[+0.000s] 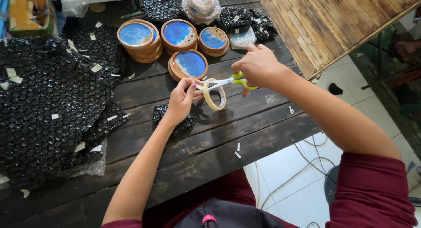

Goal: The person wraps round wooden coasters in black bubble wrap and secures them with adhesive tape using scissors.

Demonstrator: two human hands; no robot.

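Two hands meet over dark table (245,123); left hand (180,101) pinches tape end, roll (215,94) hanging just beside fingers; right hand (258,66) closed round green-handled scissors (228,81), blades at tape strip; small black bubble-wrapped parcel (175,123) lies under left wrist; four stacks of round wooden coasters (175,39) with blue centres just beyond hands; more wrapped parcels (245,20) behind them; big black bubble wrap sheet (48,101) at left; tape scraps (237,154) scattered on table.
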